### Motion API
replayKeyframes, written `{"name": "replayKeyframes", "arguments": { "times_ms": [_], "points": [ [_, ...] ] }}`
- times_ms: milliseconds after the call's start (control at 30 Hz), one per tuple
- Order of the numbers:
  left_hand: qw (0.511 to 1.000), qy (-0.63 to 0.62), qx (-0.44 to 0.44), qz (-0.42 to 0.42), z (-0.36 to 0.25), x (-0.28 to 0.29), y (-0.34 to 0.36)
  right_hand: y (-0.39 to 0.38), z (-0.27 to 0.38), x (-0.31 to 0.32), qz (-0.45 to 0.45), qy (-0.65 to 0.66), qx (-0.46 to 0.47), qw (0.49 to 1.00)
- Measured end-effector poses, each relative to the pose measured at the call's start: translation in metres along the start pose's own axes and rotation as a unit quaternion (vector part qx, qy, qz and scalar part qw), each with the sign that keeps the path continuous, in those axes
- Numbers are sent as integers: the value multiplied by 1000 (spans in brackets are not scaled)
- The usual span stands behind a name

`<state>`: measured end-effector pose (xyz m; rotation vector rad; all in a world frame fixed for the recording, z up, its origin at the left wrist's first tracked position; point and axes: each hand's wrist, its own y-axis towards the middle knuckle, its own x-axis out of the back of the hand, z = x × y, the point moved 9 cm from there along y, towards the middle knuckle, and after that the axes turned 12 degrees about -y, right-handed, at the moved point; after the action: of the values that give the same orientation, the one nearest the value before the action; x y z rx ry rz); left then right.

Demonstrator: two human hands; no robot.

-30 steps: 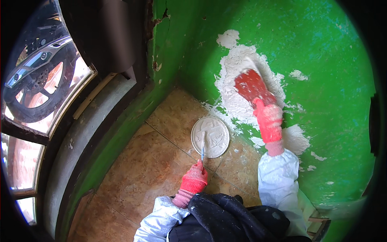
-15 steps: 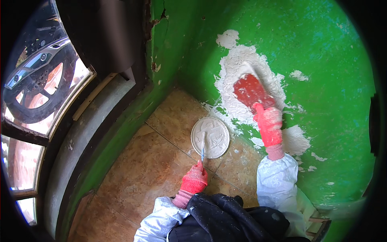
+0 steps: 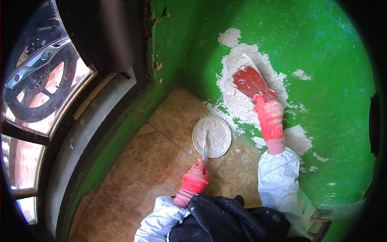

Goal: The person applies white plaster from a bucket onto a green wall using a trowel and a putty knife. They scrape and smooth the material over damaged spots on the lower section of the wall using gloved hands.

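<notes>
My right hand (image 3: pixel 269 117), in a red knitted glove, is closed round a red putty knife (image 3: pixel 252 82). The knife's paste-smeared upper edge rests against a rough patch of white filler (image 3: pixel 238 101) on the green wall (image 3: pixel 326 56). Lower down, my left hand (image 3: pixel 195 178), gloved the same way, grips a slim tool (image 3: pixel 204 147) with a bluish handle. White paste coats its far end, and its exact kind cannot be made out. That end reaches over a round container of white paste (image 3: pixel 218 134) on the tiled floor.
Brown floor tiles (image 3: pixel 137 173) meet the green wall at a corner. Smaller filler patches (image 3: pixel 298 139) dot the wall. To the left are a grey ledge (image 3: pixel 86 149) and a framed glass opening, with a motorbike wheel (image 3: pixel 44 88) behind it. Dark cloth (image 3: pixel 225 218) covers my lap.
The putty knife and my right hand have shifted slightly up the wall, and the knife has tilted a little. My left hand stays almost still. The whole view has drifted slightly.
</notes>
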<state>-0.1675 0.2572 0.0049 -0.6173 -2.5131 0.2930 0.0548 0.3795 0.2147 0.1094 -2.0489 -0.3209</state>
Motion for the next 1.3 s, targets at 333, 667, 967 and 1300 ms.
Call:
{"name": "replayKeyframes", "arguments": {
  "times_ms": [333, 667, 967, 1300],
  "points": [
    [999, 15, 6, 27, 5, -5, 2, -15, 8, 8, -3, 11, 12, 1000],
    [999, 10, 16, 35, 5, -7, 2, -51, -25, -6, 64, 100, -99, 988],
    [1000, 22, -8, 16, 3, -3, 2, -40, 25, 42, -161, -542, -12, 825],
    [1000, 11, -19, 16, -4, -11, 4, -3, 4, -7, -106, -121, -26, 987]
  ]
}}
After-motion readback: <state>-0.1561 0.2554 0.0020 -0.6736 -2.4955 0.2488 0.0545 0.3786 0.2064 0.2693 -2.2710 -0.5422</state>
